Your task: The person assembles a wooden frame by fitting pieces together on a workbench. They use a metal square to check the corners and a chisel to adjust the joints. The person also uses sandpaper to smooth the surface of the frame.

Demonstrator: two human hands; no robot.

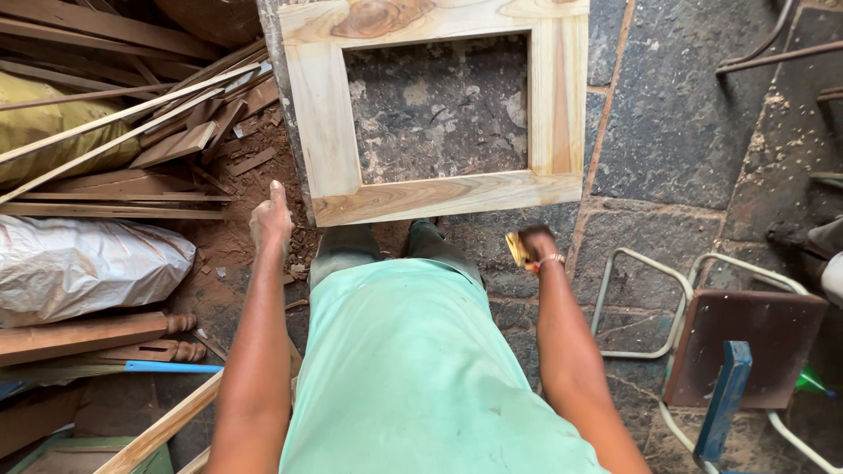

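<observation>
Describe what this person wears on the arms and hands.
Both arms are bare up to where they leave the picture, with no sleeves or gloves showing. The left hand wears nothing. The right hand has a thin metallic bracelet at the wrist. The shirt is light mint green with small stains.

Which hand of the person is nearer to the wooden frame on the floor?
Left. The left hand is just beside the wooden frame, near its lower left corner. The right hand is a little below its bottom edge.
</observation>
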